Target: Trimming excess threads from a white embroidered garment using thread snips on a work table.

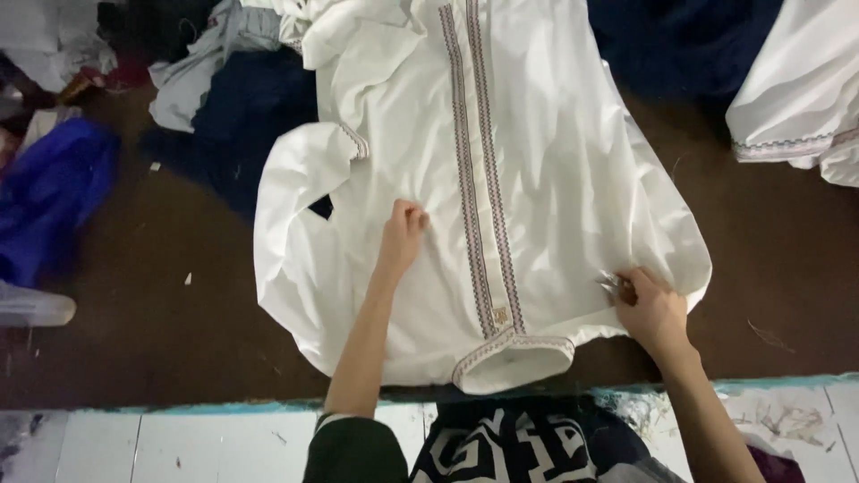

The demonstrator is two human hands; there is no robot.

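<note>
White cotton lies spread across the dark bench (161, 295) before you: a white garment (537, 179) with its collar (514, 353) toward you. Your left hand (403, 234) presses on its chest, grip curled narrow, just left of the embroidered placket (479, 179). Your right hand (649, 309) pinches small scissors (613, 283) at the garment's right edge. Farther off lie a dark blue cloth (242, 116) and more white clothes (796, 89).

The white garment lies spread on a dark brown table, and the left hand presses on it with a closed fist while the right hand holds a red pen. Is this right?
Not quite. The head view shows the right hand holding a small metal tool, seemingly snips, not a red pen. The rest holds: white garment, brown table, left hand fisted.
</note>
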